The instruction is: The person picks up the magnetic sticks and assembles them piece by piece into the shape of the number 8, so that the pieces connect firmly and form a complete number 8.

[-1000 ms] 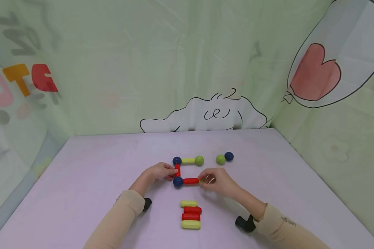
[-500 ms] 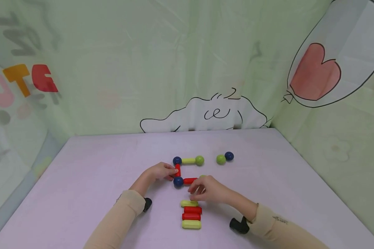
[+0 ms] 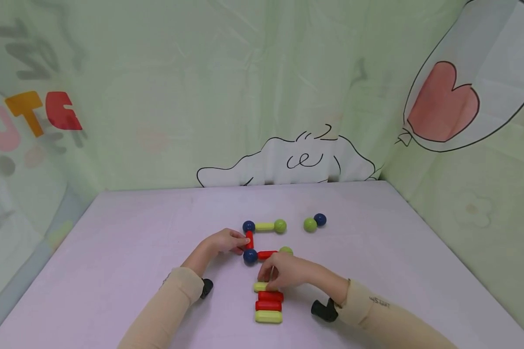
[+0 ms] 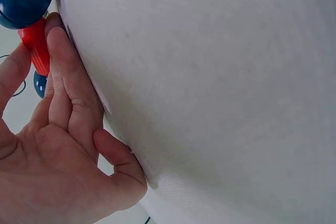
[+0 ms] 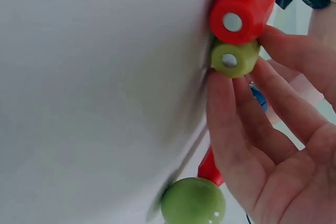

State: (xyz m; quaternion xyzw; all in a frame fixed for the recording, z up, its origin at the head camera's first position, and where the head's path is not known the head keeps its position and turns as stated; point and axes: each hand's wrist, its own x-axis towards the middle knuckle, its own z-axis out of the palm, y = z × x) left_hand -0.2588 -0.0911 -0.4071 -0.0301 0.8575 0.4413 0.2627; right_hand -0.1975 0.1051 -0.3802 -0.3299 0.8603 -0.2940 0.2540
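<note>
My left hand (image 3: 222, 241) pinches an upright red magnetic rod (image 3: 250, 236) between thumb and fingers. Blue balls cap both its ends, one farther (image 3: 249, 226) and one nearer (image 3: 250, 257). From the far ball a yellow-green rod (image 3: 264, 226) runs right to a green ball (image 3: 280, 226). Another red rod (image 3: 267, 254) runs from the near ball to a second green ball (image 3: 286, 250), partly behind my right hand (image 3: 290, 270). That hand's thumb and fingertips hold the far yellow-green rod (image 5: 236, 59) of a stacked row, whose metal end shows in the right wrist view.
Nearer on the table (image 3: 157, 213) lie two red rods (image 3: 270, 296) and a yellow-green rod (image 3: 268, 317), side by side beyond the held one. A loose green ball (image 3: 310, 225) touches a blue ball (image 3: 320, 219) at the back right. Printed cloth walls (image 3: 157, 97) stand behind.
My right hand has let go of the green ball at the end of the red rod, moved nearer and left, and gripped the far yellow-green rod. My left hand stays put.
</note>
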